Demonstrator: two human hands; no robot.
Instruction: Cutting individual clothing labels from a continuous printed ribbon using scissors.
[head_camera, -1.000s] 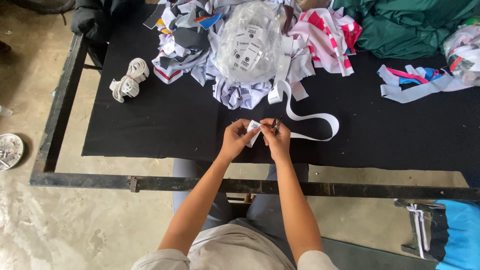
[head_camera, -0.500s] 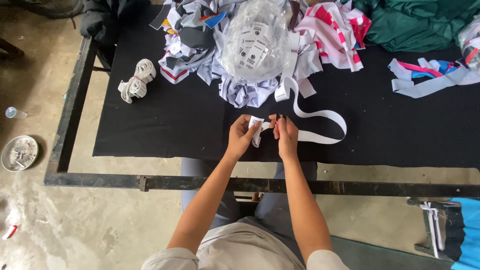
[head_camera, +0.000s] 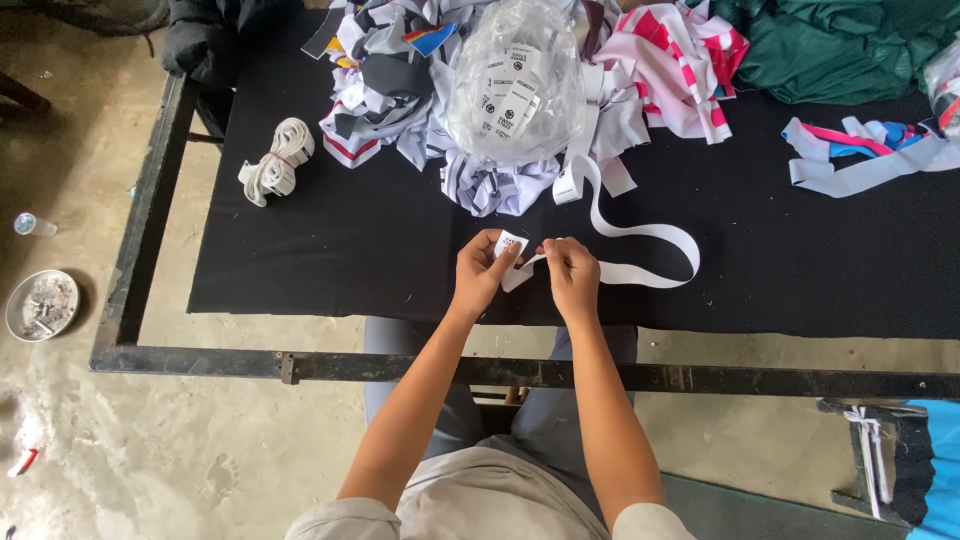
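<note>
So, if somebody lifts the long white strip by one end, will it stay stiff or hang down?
It would probably hang limp: the white strip already curls in a loose loop on the black cloth. It looks thin and light, since both hands' fingers pinch it easily. It likely drags rather than rolls.

Against the clear plastic bag, the white label now stands upright above the left hand fingertips (earlier tucked between both hands); the right hand pinches the strip end.

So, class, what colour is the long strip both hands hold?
White; the strip shows clearly against the black cloth in the head view.
</note>
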